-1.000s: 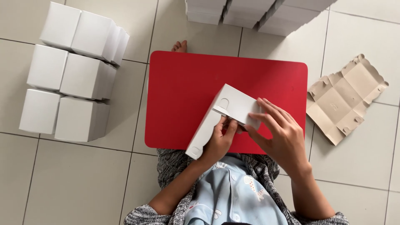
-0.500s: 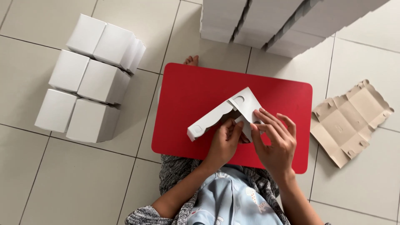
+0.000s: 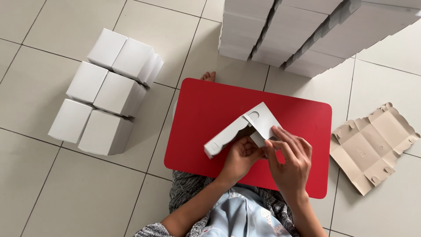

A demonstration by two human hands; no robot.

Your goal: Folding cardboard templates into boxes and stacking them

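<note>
A white cardboard box blank (image 3: 245,127), partly folded into a peaked shape, is held just above a red tray table (image 3: 210,109). My left hand (image 3: 240,157) grips its lower flap from beneath. Fingers of my right hand (image 3: 290,159) press on the right panel of the blank. One long scalloped flap sticks out to the lower left.
Several folded white boxes (image 3: 105,92) sit in a cluster on the tiled floor to the left. Tall stacks of flat white blanks (image 3: 307,30) stand at the top. A flat brown-sided blank (image 3: 372,147) lies on the floor at the right. A bare foot (image 3: 209,76) shows beyond the tray.
The blank has been turned and folded further, its panels now rising into a peak. The camera view has shifted, so the tray and boxes sit lower and more to the right in view.
</note>
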